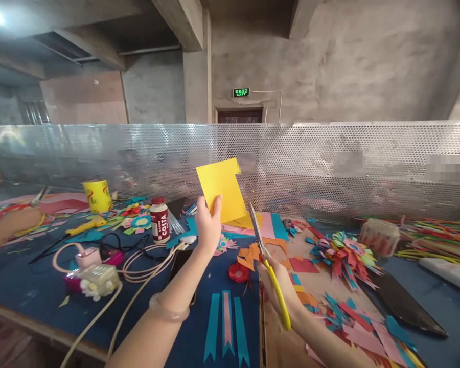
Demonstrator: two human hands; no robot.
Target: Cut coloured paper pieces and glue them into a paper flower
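My left hand (208,225) holds a yellow paper sheet (221,190) upright by its lower edge, above the blue table (19,278). My right hand (279,289) grips yellow-handled scissors (267,260), whose blades point up towards the sheet's lower right corner, just beside it. A clear bangle sits on my left wrist. Below my hands lie teal and pink paper strips (226,324) and a small red paper flower (239,272).
A Costa bottle (160,220), a yellow tape roll (97,196), cables and a power strip (94,278) lie to the left. Another person's hand (17,221) with red scissors works at far left. Paper scraps (343,255) and a black phone (404,304) lie to the right. A perforated metal screen (329,163) runs behind.
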